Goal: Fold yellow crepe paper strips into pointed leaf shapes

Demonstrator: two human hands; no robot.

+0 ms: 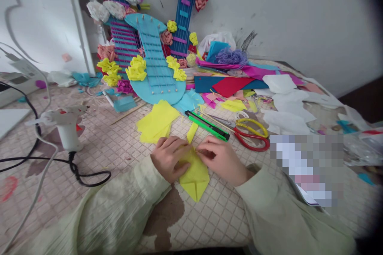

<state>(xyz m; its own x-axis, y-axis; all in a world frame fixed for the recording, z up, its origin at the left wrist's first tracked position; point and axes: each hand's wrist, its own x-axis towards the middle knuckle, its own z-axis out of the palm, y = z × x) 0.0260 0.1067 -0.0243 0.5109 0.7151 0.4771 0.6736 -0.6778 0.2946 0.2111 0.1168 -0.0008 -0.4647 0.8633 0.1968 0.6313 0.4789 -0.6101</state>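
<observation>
A folded piece of yellow paper [194, 177] lies on the tiled table [119, 147] in front of me, its point toward me. My left hand [167, 157] presses on its upper left part with the fingers curled over it. My right hand [221, 159] pinches the paper's upper right edge. A narrow yellow paper strip [192, 132] lies just beyond my hands. A stack of yellow paper sheets [157, 121] sits further back on the left.
A green utility knife [208, 126] and red-and-yellow scissors [251, 133] lie behind my right hand. A white glue gun [64, 121] with black cable stands left. Blue paper guitars with paper flowers [155, 59] lean on the wall, beside scattered coloured paper [233, 83].
</observation>
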